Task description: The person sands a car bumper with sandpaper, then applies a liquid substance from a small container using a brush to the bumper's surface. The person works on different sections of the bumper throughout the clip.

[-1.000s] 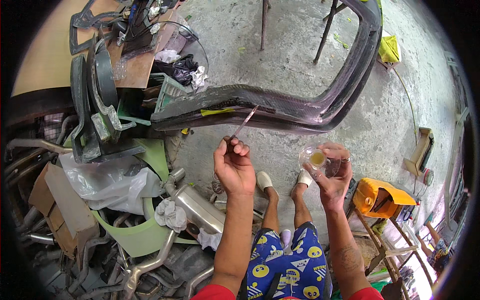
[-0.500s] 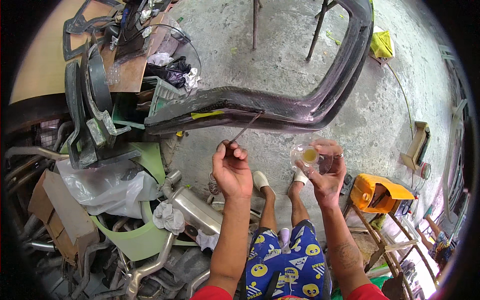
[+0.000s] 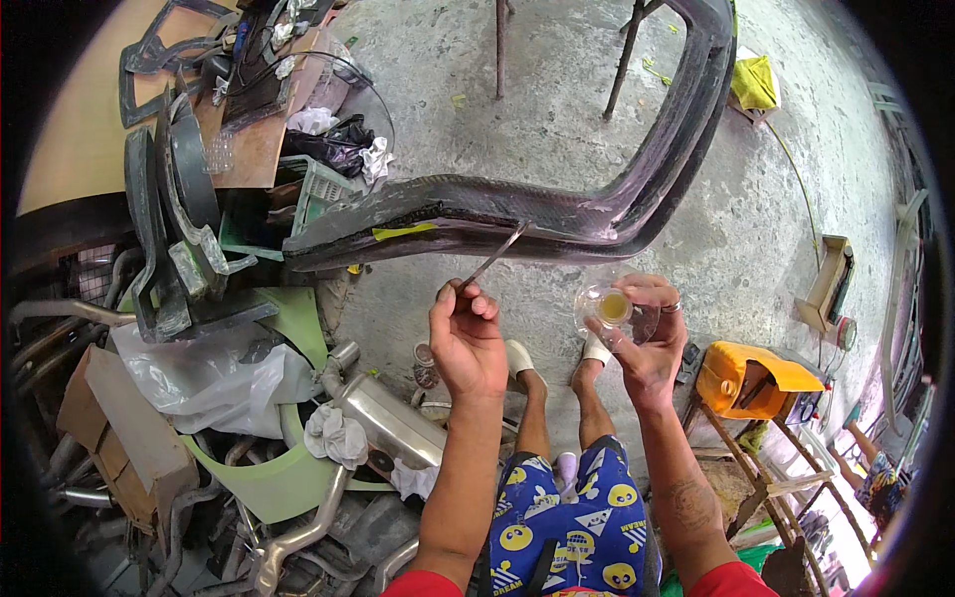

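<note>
Head view: lettered shorts (image 3: 600, 517); hands (image 3: 470, 343) (image 3: 652, 348) grip thin tool (image 3: 492, 261), left, clear cup (image 3: 594, 306), right.

Grey concrete floor (image 3: 448, 119) under me, scuffed, pale-patched. My light shoes (image 3: 518, 360) on it, set apart. Slender dark legs (image 3: 500, 60) standing on it ahead; small green scraps (image 3: 655, 72) lying near. To my right, open wooden box (image 3: 818, 308) on floor. Nearer me, wooden stand (image 3: 799, 485) bearing cut-open yellow jerrycan (image 3: 718, 376). To my left, tan tabletop (image 3: 65, 139) with dark frame (image 3: 159, 63) on it. Below that, silver muffler (image 3: 393, 418) carrying crumpled white rag (image 3: 335, 436).
</note>
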The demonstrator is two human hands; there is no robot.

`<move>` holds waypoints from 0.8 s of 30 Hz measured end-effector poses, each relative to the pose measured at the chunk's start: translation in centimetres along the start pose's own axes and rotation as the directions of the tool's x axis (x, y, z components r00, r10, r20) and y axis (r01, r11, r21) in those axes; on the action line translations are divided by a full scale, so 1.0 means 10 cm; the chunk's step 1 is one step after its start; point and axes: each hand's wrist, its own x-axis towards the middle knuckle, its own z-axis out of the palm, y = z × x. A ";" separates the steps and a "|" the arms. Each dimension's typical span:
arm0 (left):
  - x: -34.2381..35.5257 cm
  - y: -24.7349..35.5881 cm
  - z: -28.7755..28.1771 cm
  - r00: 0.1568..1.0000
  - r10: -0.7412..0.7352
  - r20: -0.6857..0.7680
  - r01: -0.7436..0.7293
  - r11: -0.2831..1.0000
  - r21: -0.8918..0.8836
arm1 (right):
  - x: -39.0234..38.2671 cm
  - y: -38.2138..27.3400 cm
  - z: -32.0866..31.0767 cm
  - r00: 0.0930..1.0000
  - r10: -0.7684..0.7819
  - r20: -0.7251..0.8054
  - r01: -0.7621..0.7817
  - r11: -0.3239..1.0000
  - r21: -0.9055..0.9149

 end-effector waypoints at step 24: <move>-0.48 0.49 0.42 0.856 0.156 0.493 -0.408 0.789 0.459 | 0.11 -0.02 -0.05 0.999 0.001 -0.046 -0.006 0.995 -0.101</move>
